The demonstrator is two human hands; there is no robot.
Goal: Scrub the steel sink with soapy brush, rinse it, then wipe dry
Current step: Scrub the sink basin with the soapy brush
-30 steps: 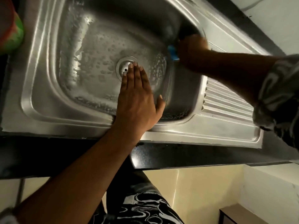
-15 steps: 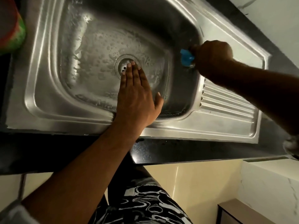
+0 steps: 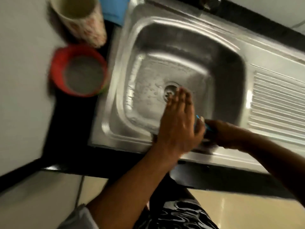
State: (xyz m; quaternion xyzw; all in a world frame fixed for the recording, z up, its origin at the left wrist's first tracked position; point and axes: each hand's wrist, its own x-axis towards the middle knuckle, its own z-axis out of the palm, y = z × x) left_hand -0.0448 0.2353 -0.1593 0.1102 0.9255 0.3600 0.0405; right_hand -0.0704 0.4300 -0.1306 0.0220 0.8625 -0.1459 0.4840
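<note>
The steel sink fills the middle of the blurred head view, its basin wet and soapy around the drain. My left hand lies flat with straight fingers over the near side of the basin, fingertips by the drain. My right hand grips the blue brush at the basin's near right wall, just beside my left thumb. Most of the brush is hidden by both hands.
A ribbed draining board lies right of the basin. On the dark counter to the left stand a red bowl of grey water, a patterned cup and a blue object. A white wall is at far left.
My right hand has brought the brush from the far right wall down to the near right corner beside my left hand. The view has swung, showing the bowl and cup.
</note>
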